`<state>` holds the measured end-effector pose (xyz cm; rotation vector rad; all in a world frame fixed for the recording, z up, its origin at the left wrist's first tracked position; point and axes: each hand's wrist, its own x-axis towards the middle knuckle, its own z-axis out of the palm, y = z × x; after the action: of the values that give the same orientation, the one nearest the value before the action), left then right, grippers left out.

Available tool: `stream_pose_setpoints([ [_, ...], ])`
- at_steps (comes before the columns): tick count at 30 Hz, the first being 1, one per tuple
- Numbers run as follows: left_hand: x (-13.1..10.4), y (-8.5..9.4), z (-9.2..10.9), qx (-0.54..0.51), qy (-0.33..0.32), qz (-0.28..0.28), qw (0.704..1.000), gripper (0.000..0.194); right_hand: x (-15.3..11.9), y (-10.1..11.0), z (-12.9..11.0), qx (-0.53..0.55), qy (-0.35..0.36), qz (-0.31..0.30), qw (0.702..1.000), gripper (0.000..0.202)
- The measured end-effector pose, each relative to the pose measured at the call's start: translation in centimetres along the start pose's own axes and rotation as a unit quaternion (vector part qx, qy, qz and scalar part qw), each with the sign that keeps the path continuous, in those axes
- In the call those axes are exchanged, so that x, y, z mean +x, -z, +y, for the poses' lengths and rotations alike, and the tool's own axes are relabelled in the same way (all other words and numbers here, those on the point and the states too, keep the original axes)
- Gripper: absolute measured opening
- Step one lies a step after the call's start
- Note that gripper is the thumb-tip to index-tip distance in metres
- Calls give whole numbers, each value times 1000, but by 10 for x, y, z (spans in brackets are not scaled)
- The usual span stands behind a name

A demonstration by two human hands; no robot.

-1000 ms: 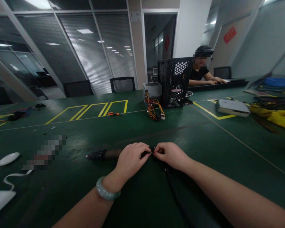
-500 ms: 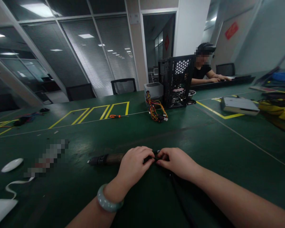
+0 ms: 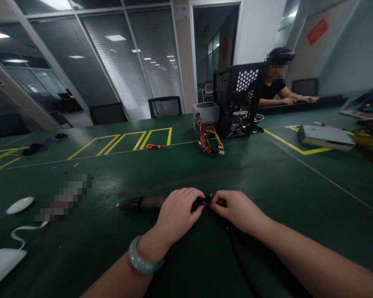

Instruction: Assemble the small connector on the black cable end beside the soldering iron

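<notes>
An electric screwdriver [image 3: 152,202], with a brown-grey body and a black nose, lies on the green table with its metal tip to the left. My left hand [image 3: 178,211], a pale green bangle on its wrist, is closed over its rear part. Close beside it, my right hand [image 3: 236,207] pinches a small black piece at the tool's cable end [image 3: 208,200]. Fingers hide most of that joint, so I cannot tell whether the parts are joined. From beneath my right hand a black cable [image 3: 236,244] runs toward me.
Ahead stand a black computer case [image 3: 239,103] and a grey power supply [image 3: 206,111] with coloured wires. An orange-handled screwdriver [image 3: 153,146] lies near yellow tape outlines. At left are a white mouse [image 3: 20,205] and a white box [image 3: 4,265]. Another person [image 3: 275,89] sits at far right.
The view has shifted slightly. My fingertips are a little farther apart, showing more of the small black piece between them. Both hands stay closed at the screwdriver's rear end.
</notes>
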<state>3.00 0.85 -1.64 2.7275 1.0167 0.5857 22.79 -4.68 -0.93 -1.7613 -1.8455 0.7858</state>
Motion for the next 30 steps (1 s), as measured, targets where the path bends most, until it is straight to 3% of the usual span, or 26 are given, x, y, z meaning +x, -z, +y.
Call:
stream_pose_setpoints([
  [8, 0, -1, 0, 12, 0, -5, 1000, 18, 0, -2, 4, -46, 5, 30, 998, 11],
  [30, 1, 0, 1, 8, -20, -11, 1000, 14, 1, -4, 6, -12, 17, 26, 999, 13],
])
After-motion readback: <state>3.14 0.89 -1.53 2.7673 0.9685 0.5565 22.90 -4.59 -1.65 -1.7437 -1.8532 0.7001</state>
